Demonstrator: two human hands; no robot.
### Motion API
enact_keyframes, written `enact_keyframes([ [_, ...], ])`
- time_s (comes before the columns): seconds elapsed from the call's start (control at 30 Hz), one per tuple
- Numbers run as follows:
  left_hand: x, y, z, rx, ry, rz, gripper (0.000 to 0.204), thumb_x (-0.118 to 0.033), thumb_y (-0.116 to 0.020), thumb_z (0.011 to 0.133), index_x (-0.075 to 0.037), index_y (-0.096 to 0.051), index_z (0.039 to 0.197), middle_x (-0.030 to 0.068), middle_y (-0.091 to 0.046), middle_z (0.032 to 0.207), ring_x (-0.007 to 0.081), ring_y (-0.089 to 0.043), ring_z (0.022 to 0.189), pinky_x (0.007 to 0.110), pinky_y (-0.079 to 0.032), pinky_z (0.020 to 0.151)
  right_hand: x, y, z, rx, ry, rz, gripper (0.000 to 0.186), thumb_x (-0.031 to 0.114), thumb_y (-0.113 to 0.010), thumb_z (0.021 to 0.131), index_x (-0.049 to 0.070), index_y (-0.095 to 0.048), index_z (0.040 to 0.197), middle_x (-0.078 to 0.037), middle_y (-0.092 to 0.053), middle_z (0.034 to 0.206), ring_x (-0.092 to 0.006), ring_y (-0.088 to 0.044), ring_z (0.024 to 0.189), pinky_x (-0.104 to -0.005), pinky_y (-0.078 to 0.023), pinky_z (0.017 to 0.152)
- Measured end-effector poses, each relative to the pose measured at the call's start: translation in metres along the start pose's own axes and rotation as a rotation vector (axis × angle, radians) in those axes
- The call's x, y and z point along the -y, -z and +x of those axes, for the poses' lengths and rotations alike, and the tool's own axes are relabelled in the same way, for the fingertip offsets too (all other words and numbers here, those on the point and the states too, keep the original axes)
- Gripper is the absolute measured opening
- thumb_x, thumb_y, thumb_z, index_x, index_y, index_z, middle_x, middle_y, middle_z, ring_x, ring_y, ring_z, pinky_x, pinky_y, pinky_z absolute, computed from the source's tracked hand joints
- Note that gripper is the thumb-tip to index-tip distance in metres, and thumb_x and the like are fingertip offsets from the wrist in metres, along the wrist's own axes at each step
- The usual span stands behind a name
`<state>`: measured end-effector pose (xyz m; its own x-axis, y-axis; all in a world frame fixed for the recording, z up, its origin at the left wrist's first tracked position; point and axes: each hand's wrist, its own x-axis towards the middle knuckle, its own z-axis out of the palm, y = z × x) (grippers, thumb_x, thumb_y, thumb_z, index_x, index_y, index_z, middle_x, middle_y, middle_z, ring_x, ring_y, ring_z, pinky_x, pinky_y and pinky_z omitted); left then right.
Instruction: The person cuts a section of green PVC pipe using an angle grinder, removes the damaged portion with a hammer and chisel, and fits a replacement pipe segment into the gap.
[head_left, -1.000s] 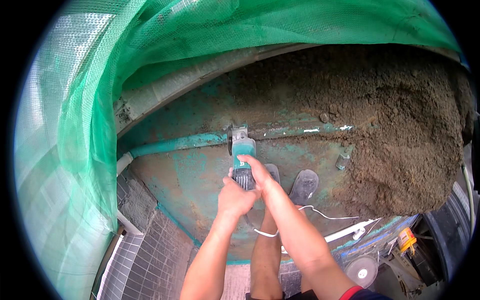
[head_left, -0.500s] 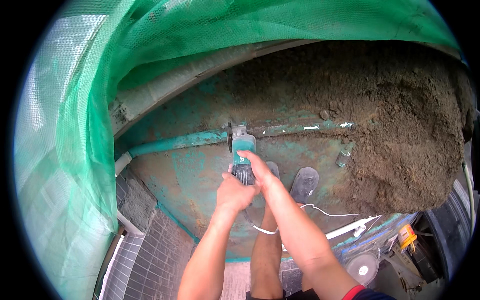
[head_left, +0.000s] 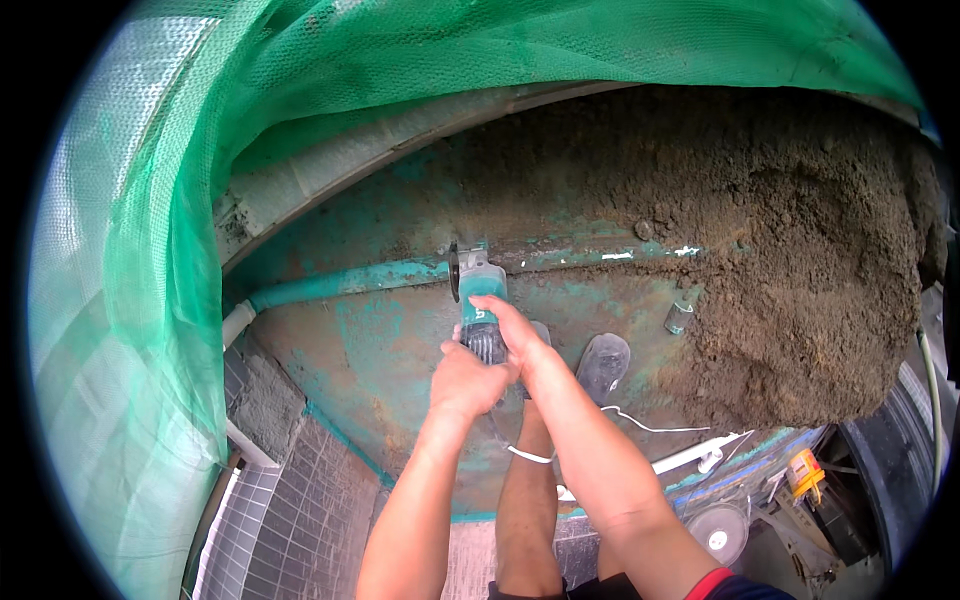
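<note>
Both of my hands are wrapped round a teal angle grinder (head_left: 484, 289). My left hand (head_left: 468, 378) grips the dark rear of its body, while my right hand (head_left: 510, 335) holds the side, thumb laid along the teal casing. At the far end the thin dark disc (head_left: 454, 272) stands on edge across a teal-painted pipe (head_left: 350, 284). Whether the disc cuts into the pipe or just touches it, I cannot tell. A white cord (head_left: 530, 455) shows below my hands, near my leg.
Loose soil (head_left: 800, 260) is heaped on the right, partly over the pipe. Green netting (head_left: 400, 60) hangs along the far and left sides. A short pipe piece (head_left: 679, 317) lies near my shoe (head_left: 604, 364). At lower right are a white pipe (head_left: 690, 456), a round disc (head_left: 718, 533) and a yellow-orange container (head_left: 803, 472).
The whole view has shifted slightly, so things sit a little further left. My hands keep the same grip, and the grinder stays at the same place on the pipe.
</note>
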<state>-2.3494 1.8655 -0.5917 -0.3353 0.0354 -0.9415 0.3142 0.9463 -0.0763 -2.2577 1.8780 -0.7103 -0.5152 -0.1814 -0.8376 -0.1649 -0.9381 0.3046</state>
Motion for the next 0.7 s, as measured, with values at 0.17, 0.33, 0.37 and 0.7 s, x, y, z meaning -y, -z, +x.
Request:
enact_keyframes([
  [0.17, 0.005, 0.001, 0.006, 0.004, -0.018, -0.017, 0.103, -0.038, -0.083, 0.058, 0.023, -0.036, 0.126, 0.0285, -0.066, 0.108, 0.0333, -0.071, 0.094, 0.036, -0.058, 0.076, 0.0, -0.005, 0.001, -0.035, -0.009, 0.003, 0.04, 0.037, -0.071, 0.086, 0.002, -0.06, 0.102, -0.015, -0.069, 0.086, -0.027, -0.071, 0.075, -0.04, -0.06, 0.073],
  [0.33, 0.0, 0.013, 0.01, 0.084, -0.01, -0.039, 0.1, -0.033, -0.085, 0.057, 0.021, -0.037, 0.127, 0.0265, -0.066, 0.106, 0.0305, -0.07, 0.09, 0.038, -0.059, 0.068, 0.001, -0.009, 0.003, -0.061, -0.023, 0.008, 0.041, 0.038, -0.071, 0.085, 0.002, -0.061, 0.101, -0.014, -0.069, 0.085, -0.0275, -0.07, 0.074, -0.0403, -0.059, 0.072],
  [0.37, -0.002, 0.017, 0.009, 0.1, -0.006, -0.054, 0.1, -0.032, -0.085, 0.057, 0.021, -0.037, 0.127, 0.0261, -0.066, 0.107, 0.0302, -0.07, 0.089, 0.038, -0.059, 0.067, 0.001, -0.011, 0.003, -0.063, -0.024, 0.008, 0.041, 0.038, -0.071, 0.085, 0.002, -0.062, 0.101, -0.014, -0.069, 0.085, -0.0276, -0.07, 0.074, -0.0404, -0.059, 0.072],
  [0.7, 0.002, 0.029, 0.019, 0.257, 0.021, -0.089, 0.096, -0.03, -0.084, 0.058, 0.009, -0.044, 0.136, 0.0259, -0.055, 0.127, 0.0333, -0.07, 0.096, 0.041, -0.062, 0.063, -0.003, -0.016, 0.005, -0.075, -0.023, 0.02, 0.047, 0.045, -0.069, 0.086, 0.0, -0.062, 0.099, -0.015, -0.069, 0.085, -0.0307, -0.071, 0.077, -0.0438, -0.059, 0.074],
])
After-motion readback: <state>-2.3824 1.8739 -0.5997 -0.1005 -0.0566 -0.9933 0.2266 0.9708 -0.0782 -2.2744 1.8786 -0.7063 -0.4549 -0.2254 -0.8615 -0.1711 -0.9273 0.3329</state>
